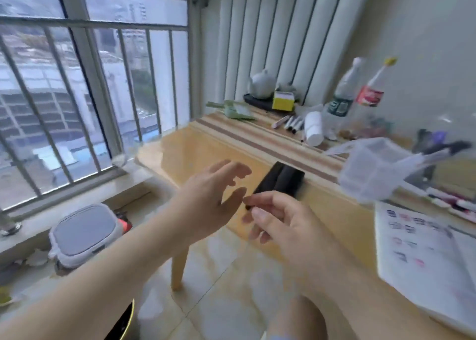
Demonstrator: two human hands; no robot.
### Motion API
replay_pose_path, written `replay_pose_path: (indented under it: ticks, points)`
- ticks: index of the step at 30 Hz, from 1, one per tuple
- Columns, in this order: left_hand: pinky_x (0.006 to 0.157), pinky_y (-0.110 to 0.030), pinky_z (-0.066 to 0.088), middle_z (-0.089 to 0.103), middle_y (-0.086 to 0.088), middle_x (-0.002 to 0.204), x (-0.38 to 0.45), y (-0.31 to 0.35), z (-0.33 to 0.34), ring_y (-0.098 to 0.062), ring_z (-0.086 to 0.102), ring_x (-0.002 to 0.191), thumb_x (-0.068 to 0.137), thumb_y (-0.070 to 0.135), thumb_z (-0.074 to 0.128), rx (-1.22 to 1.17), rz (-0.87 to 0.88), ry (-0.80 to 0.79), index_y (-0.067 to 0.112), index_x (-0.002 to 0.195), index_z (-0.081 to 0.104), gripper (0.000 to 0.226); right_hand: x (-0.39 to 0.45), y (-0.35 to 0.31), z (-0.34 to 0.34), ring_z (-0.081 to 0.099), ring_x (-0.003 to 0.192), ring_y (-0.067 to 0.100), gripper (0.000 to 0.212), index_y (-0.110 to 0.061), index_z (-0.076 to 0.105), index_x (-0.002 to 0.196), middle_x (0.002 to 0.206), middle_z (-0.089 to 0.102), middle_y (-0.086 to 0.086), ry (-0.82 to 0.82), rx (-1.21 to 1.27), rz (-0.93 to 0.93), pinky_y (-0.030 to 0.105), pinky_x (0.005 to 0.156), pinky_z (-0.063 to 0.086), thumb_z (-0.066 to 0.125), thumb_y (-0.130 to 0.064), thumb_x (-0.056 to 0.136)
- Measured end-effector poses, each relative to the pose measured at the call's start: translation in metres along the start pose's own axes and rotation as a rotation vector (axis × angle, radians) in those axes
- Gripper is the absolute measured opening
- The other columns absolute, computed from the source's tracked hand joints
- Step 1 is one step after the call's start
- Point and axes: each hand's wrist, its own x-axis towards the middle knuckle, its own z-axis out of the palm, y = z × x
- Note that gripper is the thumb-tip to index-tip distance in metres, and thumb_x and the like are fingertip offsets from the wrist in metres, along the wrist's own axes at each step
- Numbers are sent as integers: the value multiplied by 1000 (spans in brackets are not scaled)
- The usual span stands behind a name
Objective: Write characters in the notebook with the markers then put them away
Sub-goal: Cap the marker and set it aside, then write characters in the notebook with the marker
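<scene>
Notebook [422, 259] lies open on right part of table [206, 146], colored characters on its page. More markers [293, 124] lie scattered farther back beside white paper cup [313, 128]; others just beyond notebook's far edge, blurred. My right hand [275, 221] pinches small dark object, likely marker cap, between thumb and forefinger. My left hand [213, 198] released, fingers spread, gripping nothing, hovering just left of right hand. Black case [280, 181] on table behind both hands. Clear plastic organizer [373, 169] right of case. Two bottles [358, 94] near wall.

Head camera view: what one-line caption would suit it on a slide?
Both hands, left hand open and right hand pinching something small and dark, beside a written-in notebook on the desk.
</scene>
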Motion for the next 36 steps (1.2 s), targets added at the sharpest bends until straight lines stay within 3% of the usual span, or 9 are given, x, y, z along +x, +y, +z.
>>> replay_pose_path:
  ticks: [6, 10, 13, 16, 21, 26, 29, 33, 36]
  points:
    - [76, -25, 46, 52, 14, 103, 94, 110, 68, -6, 56, 92, 88, 23, 55, -85, 340, -148, 23, 115, 55, 27, -52, 21, -138, 64, 69, 3, 13, -28, 63, 98, 86, 71, -5, 450, -52, 29, 26, 67, 49, 53, -20, 93]
    - [80, -20, 44, 55, 12, 111, 124, 167, 124, -9, 56, 99, 90, 26, 54, -126, 504, -276, 23, 117, 56, 27, -102, 54, -216, 62, 68, 3, 12, -29, 60, 95, 89, 68, 0, 671, -164, 139, 20, 63, 48, 55, -18, 92]
    - [77, -20, 46, 57, 8, 113, 141, 195, 162, -14, 58, 100, 88, 33, 47, -89, 642, -390, 24, 118, 55, 32, -135, 83, -263, 62, 74, 11, 16, -33, 58, 89, 88, 65, -1, 804, -296, 272, 30, 70, 51, 57, -17, 91]
    - [75, -18, 44, 58, 8, 113, 154, 214, 193, -16, 57, 101, 90, 26, 51, -72, 712, -466, 25, 118, 54, 28, -163, 107, -303, 57, 74, 3, 13, -31, 59, 94, 89, 61, -8, 837, -483, 401, 13, 58, 45, 56, -18, 91]
    - [84, -26, 46, 54, 13, 116, 154, 244, 239, -10, 55, 101, 91, 27, 51, -162, 594, -492, 28, 120, 52, 29, -184, 132, -339, 45, 70, -6, 13, -32, 59, 96, 84, 46, -19, 541, -773, 587, 8, 62, 36, 62, -24, 86]
    - [77, -7, 32, 50, 18, 119, 141, 258, 270, 0, 50, 105, 93, 27, 50, -230, 512, -511, 30, 124, 49, 31, -184, 146, -344, 47, 74, -2, 12, -26, 65, 95, 93, 53, -15, 404, -843, 597, 11, 62, 37, 65, -26, 84]
    - [69, 1, 29, 48, 19, 110, 139, 256, 274, 4, 47, 93, 92, 26, 51, -251, 497, -515, 30, 121, 50, 29, -178, 145, -344, 46, 73, -2, 10, -28, 63, 96, 85, 51, -17, 399, -851, 558, 10, 60, 34, 64, -28, 86]
    - [71, 1, 35, 50, 24, 101, 144, 250, 271, 10, 49, 86, 89, 26, 56, -350, 400, -517, 29, 111, 53, 22, -154, 123, -340, 52, 72, 1, 12, -26, 62, 100, 83, 57, -14, 622, -663, 373, 15, 63, 41, 60, -31, 89]
    - [80, -13, 46, 59, 20, 98, 148, 248, 261, 6, 56, 91, 89, 33, 56, -514, 281, -517, 31, 104, 54, 15, -127, 109, -338, 64, 73, 7, 6, -21, 62, 92, 81, 69, -5, 849, -200, 214, 32, 73, 55, 58, -25, 90]
